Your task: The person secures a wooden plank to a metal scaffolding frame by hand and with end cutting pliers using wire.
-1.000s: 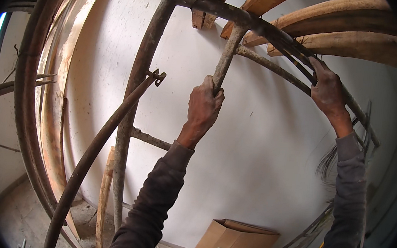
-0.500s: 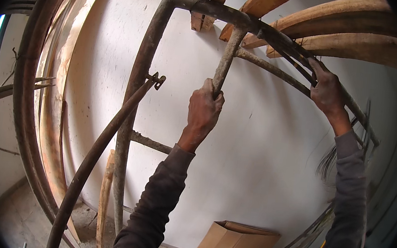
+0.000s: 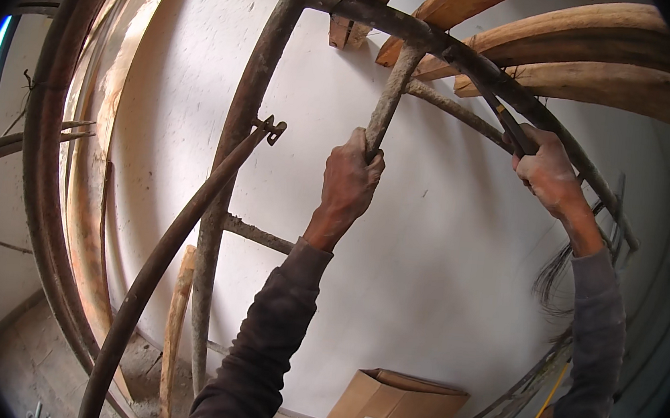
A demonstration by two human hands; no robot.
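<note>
A rust-brown tubular scaffold frame (image 3: 241,111) leans in front of the white wall, its top bar curving away to the upper right. My left hand (image 3: 352,174) is closed around the frame's short, mortar-crusted upright. Just under the top bar, my right hand (image 3: 550,173) grips the lower end of a slim dark tool (image 3: 512,131) with a small yellowish mark. The tool's far end reaches up to the top bar; its tip is too dark to make out. A loose-looking brown pipe (image 3: 177,218) with a metal catch at its end crosses the frame's left leg.
Wooden beams (image 3: 582,76) jut out overhead at the upper right. Tall boards (image 3: 124,100) and another curved pipe (image 3: 39,140) stand at the left by a window. A cardboard box (image 3: 384,407) sits below, beside thin rods (image 3: 515,391). A wooden stick (image 3: 175,331) stands near the frame's leg.
My right hand has turned and dropped slightly off the top bar, with its fingers around the tool's lower end. My left hand keeps its hold on the upright. The view has shifted slightly.
</note>
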